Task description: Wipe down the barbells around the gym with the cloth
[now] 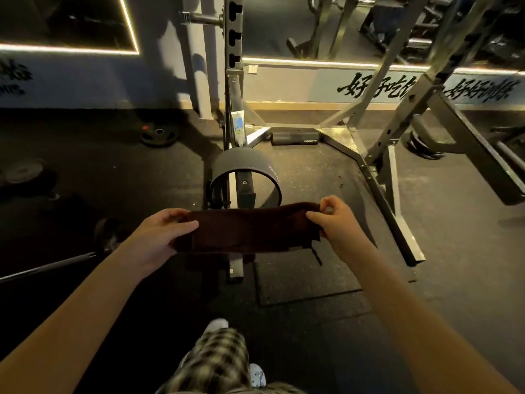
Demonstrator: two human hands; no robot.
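- Squat rack (233,81) stands just beyond both hands.
- Barbell (48,265) lies low, to the left of the left hand (153,240) — likely the nearest bar to wipe.
- Cloth (250,231) hangs stretched between the hands; best folded into a pad, then wrapped round the shaft.
- Left hand and right hand (341,226) each pinch one end, fingers curled.

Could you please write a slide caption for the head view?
Left hand and right hand hold a dark cloth between them before a gym rack.
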